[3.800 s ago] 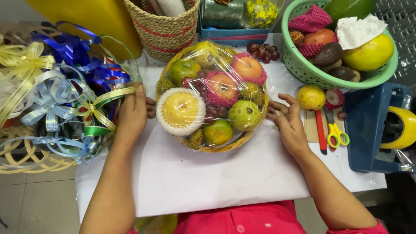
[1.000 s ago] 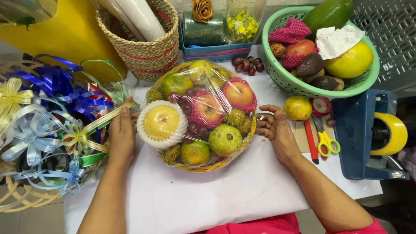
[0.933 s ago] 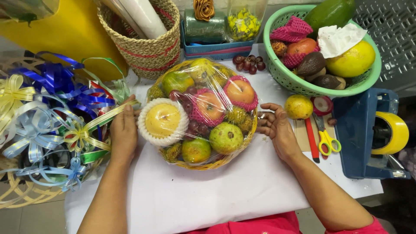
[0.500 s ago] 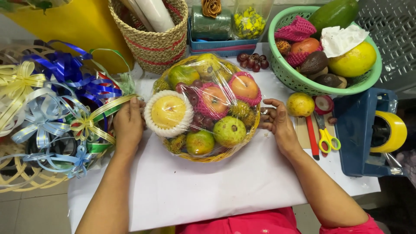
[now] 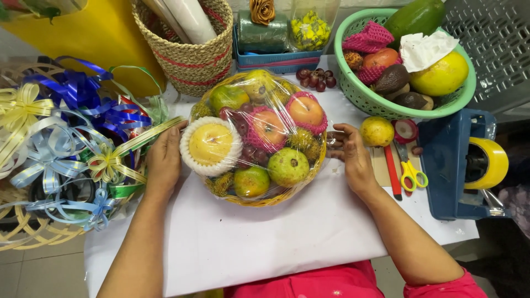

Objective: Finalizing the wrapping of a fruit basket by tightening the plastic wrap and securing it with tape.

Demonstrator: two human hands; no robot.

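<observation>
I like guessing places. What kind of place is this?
Probably a gift-basket wrapping table: a wrapped fruit basket between both hands, ribbon bows, and a tape dispenser.

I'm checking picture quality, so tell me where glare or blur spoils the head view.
Head view: sharp and evenly lit; white glare streaks on the clear wrap over the fruit basket between left hand and right hand; only soft shadows on the white paper; edges bow slightly.
</observation>
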